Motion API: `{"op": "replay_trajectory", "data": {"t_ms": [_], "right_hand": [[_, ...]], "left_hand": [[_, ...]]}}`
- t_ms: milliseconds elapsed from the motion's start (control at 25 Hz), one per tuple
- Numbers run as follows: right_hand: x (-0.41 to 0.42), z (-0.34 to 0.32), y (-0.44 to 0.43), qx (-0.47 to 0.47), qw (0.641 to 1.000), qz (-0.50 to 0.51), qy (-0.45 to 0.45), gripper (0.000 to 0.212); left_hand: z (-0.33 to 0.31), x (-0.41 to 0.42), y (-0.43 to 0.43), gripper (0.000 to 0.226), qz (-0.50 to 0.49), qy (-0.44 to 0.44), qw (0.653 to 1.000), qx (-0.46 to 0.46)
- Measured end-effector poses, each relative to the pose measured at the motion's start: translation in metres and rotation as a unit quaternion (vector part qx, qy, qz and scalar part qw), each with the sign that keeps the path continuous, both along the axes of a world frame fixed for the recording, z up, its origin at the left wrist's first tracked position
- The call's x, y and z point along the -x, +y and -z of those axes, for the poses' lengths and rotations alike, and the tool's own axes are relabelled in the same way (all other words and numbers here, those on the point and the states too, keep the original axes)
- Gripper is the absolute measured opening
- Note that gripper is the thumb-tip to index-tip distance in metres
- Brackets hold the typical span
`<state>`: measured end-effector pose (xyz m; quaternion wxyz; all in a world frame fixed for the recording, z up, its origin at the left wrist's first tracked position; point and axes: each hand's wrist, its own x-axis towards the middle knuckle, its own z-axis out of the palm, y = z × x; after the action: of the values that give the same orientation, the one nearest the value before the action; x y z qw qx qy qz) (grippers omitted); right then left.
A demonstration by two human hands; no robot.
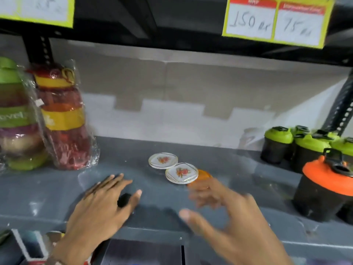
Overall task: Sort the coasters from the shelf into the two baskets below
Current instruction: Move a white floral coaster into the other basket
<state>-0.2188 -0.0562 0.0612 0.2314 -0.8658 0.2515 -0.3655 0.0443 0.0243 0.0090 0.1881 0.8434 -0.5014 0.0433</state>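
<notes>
Two white round coasters with a red flower print lie on the grey shelf (47, 192): one further back (163, 160) and one nearer (181, 173), touching each other. An orange coaster (204, 175) pokes out from under the nearer white one. My left hand (101, 207) rests flat on the shelf to the left of them, fingers spread, holding nothing. My right hand (225, 217) hovers blurred just in front of the orange coaster, fingers apart and empty. The baskets are not clearly visible.
Wrapped stacks of coloured containers (65, 119) stand at the left of the shelf. Black shaker bottles with green lids (277, 146) and one with an orange lid (324, 188) stand at the right. Price tags (275, 20) hang from the shelf above.
</notes>
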Motion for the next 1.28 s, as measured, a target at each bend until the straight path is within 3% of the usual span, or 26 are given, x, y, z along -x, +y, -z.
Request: {"op": "replay_trajectory", "data": {"t_ms": [80,320,480,880,1000,1120,1280], "right_hand": [[-0.040,-0.023,-0.027,0.011,1.000,0.019,0.008,0.046],[-0.140,-0.020,-0.116,-0.046,0.972,0.065,0.222,0.098],[-0.161,0.004,-0.138,-0.066,0.961,0.077,0.257,0.103],[-0.121,-0.005,-0.069,-0.025,0.993,-0.023,0.116,0.095],[-0.085,0.007,-0.018,-0.005,0.998,-0.038,0.054,0.095],[-0.053,0.030,0.028,-0.006,0.998,-0.066,0.007,0.094],[-0.016,0.075,0.067,0.011,0.999,-0.040,-0.002,0.092]], "left_hand": [[0.000,0.000,0.001,0.070,-0.003,-0.011,1.000,0.006],[0.001,0.000,0.001,0.063,0.005,-0.009,1.000,0.021],[0.005,-0.004,0.000,0.063,0.013,-0.003,1.000,0.012],[0.000,-0.035,0.003,0.052,0.087,0.008,0.995,-0.043],[0.000,-0.034,0.007,0.052,0.104,-0.016,0.993,-0.051],[-0.001,-0.032,0.007,0.069,0.125,0.020,0.990,-0.063],[0.010,-0.040,-0.001,0.055,0.115,0.036,0.993,-0.015]]}}
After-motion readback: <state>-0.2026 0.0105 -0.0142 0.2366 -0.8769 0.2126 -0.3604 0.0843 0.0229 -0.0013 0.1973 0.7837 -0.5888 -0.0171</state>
